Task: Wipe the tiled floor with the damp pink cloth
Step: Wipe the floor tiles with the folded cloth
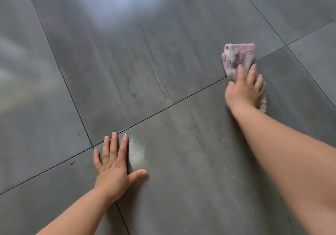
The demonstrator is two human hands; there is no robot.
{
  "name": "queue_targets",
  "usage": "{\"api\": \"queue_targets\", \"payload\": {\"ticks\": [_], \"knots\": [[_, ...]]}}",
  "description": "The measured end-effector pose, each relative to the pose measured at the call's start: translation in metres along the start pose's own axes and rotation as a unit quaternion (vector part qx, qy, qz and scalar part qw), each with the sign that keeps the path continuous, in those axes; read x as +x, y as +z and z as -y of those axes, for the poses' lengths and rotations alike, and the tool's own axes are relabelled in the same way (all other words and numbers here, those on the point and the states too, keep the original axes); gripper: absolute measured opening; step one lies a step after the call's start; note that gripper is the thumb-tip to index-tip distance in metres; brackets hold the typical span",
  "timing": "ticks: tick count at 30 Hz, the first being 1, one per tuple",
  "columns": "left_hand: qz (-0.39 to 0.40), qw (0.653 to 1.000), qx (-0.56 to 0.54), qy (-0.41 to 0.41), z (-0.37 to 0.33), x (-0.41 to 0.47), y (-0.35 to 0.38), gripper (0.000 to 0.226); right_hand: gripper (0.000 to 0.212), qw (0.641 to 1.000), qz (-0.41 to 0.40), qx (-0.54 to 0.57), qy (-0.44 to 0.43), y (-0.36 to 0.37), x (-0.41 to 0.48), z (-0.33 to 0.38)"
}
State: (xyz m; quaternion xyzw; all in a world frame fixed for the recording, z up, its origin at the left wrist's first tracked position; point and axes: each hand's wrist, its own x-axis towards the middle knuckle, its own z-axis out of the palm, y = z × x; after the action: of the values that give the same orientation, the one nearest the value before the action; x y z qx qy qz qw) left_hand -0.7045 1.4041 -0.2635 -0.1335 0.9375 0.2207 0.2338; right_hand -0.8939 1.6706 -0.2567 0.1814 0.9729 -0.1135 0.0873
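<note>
Take the long seam (163, 107), the dark joint that runs across the gray tiled floor (181, 180) from lower left to upper right, as your reference.

Your pink cloth (238, 58) lies flat on the floor right on top of that seam, toward its far right stretch. Most of the cloth shows on the far side of the seam. A narrow strip of it pokes out on the near side, beside your wrist. It looks folded into a rough rectangle with a pale frayed patch on its left edge.

Your right hand (243, 89) rests on the near half of the cloth. The fingers are spread and fairly straight, pressing it down rather than bunching it. The hand is a little blurred.

Your left hand (114, 169) is planted palm-down on the bare tile on the near side of the seam, well apart from the cloth. Its fingers are straight and splayed and its thumb is out to the side, holding nothing. The middle fingertips just reach the seam, close to where a second joint crosses it.

A wet sheen (137, 153) glints just beside that hand, also on the near side. A bright reflection (118, 4) sits far beyond the seam.
</note>
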Motion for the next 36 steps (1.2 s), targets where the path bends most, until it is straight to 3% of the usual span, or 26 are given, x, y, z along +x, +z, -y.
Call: {"api": "queue_targets", "payload": {"ticks": [2,4,7,10,12,13,15,17,19,21,23,25,27,29,31,33,35,36], "knots": [[0.008,0.999,0.032,0.013,0.002,0.001,-0.001,0.128,0.055,1.000,0.000,-0.001,0.009,0.016,-0.017,0.048],[0.053,0.997,0.062,0.014,0.003,0.002,-0.001,0.109,0.055,0.991,0.035,0.010,-0.127,0.037,-0.046,0.094],[0.036,0.997,0.066,0.019,0.007,0.003,0.004,0.101,0.051,0.919,0.131,0.013,-0.372,0.054,-0.090,0.135],[0.020,0.998,0.056,0.022,0.007,0.003,0.004,0.106,0.043,0.871,0.098,0.033,-0.480,0.054,-0.070,0.113],[-0.001,0.999,0.037,0.024,0.004,0.004,0.004,0.119,0.048,0.904,0.006,0.026,-0.427,0.039,-0.032,0.069],[-0.029,0.999,0.027,0.020,0.004,0.004,0.005,0.127,0.058,0.938,-0.011,0.003,-0.347,0.028,-0.012,0.037],[-0.004,1.000,0.017,-0.012,0.003,0.002,0.001,0.129,0.066,0.988,-0.001,-0.009,-0.152,0.005,0.011,-0.030],[0.002,0.999,0.031,-0.008,0.002,0.002,-0.001,0.129,0.055,0.998,-0.036,0.041,0.020,-0.007,0.000,-0.060],[-0.004,0.999,0.043,0.008,0.001,0.001,-0.001,0.127,0.049,0.991,-0.094,0.045,0.081,0.016,-0.036,-0.048],[0.012,0.998,0.054,-0.013,-0.003,-0.001,-0.003,0.119,0.048,0.986,-0.158,0.019,-0.041,0.045,-0.088,-0.018],[0.024,0.998,0.055,-0.032,-0.007,-0.002,-0.005,0.113,0.049,0.960,-0.115,-0.020,-0.256,0.069,-0.149,-0.001],[0.020,0.997,0.061,-0.033,-0.009,-0.002,-0.004,0.106,0.047,0.883,-0.038,-0.031,-0.467,0.075,-0.183,-0.019],[0.016,0.997,0.066,-0.030,-0.011,-0.002,-0.004,0.101,0.045,0.827,-0.011,-0.046,-0.560,0.062,-0.167,-0.055],[0.014,0.997,0.062,-0.035,-0.013,-0.005,-0.006,0.102,0.043,0.855,-0.031,-0.074,-0.512,0.046,-0.140,-0.107],[0.017,0.997,0.069,-0.035,-0.015,-0.008,-0.008,0.101,0.047,0.934,-0.056,-0.080,-0.344,0.026,-0.123,-0.163],[0.019,0.995,0.088,-0.040,-0.019,-0.009,-0.011,0.100,0.052,0.990,-0.066,-0.019,-0.122,0.006,-0.134,-0.188],[0.027,0.993,0.105,-0.052,-0.027,-0.009,-0.014,0.101,0.050,0.991,-0.066,0.057,0.097,0.011,-0.162,-0.175],[0.032,0.992,0.107,-0.062,-0.031,-0.009,-0.015,0.101,0.049,0.990,-0.074,0.059,0.101,0.019,-0.182,-0.163]]}}
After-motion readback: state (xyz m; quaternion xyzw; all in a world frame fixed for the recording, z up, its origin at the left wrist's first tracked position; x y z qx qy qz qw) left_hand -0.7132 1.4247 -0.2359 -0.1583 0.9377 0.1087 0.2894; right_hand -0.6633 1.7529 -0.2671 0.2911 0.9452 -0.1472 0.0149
